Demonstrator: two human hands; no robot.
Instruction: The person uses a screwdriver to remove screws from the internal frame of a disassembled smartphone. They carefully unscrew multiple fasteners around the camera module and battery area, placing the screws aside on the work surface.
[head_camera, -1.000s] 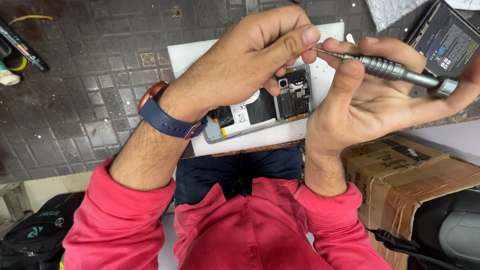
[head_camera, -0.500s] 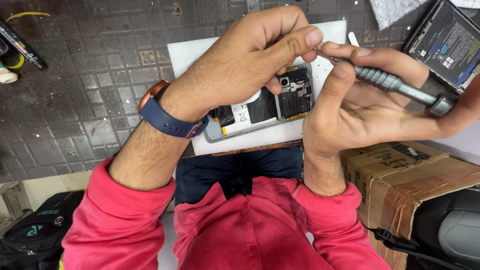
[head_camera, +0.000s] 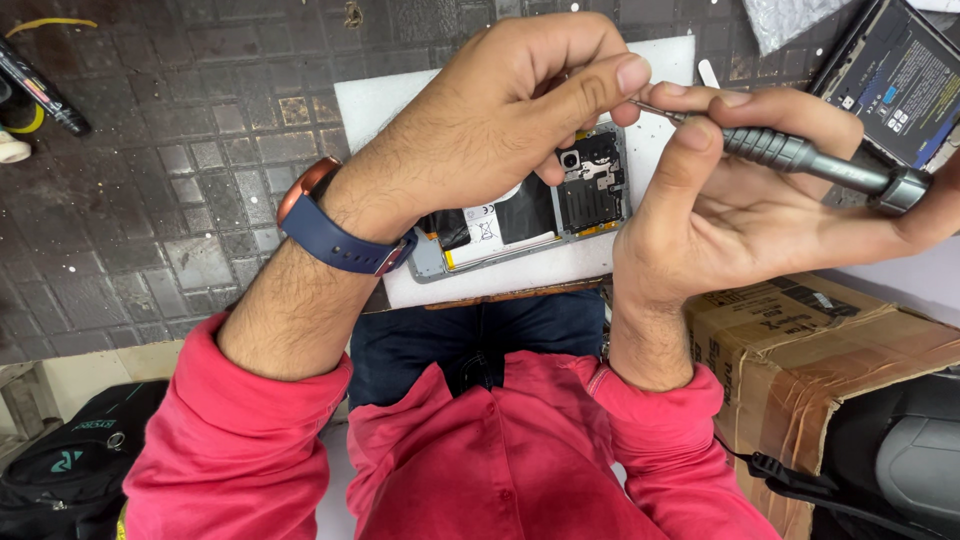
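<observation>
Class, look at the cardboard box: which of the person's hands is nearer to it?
Right. The right hand, holding the screwdriver, is just above the cardboard box; the left hand is farther away, over the opened phone.

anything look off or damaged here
The phone on the white mat lies with its back cover off, battery and circuit board exposed. It looks opened rather than broken. The right hand holds a grey screwdriver, and the left hand pinches near its tip. Nothing looks spilled or cracked.
</observation>
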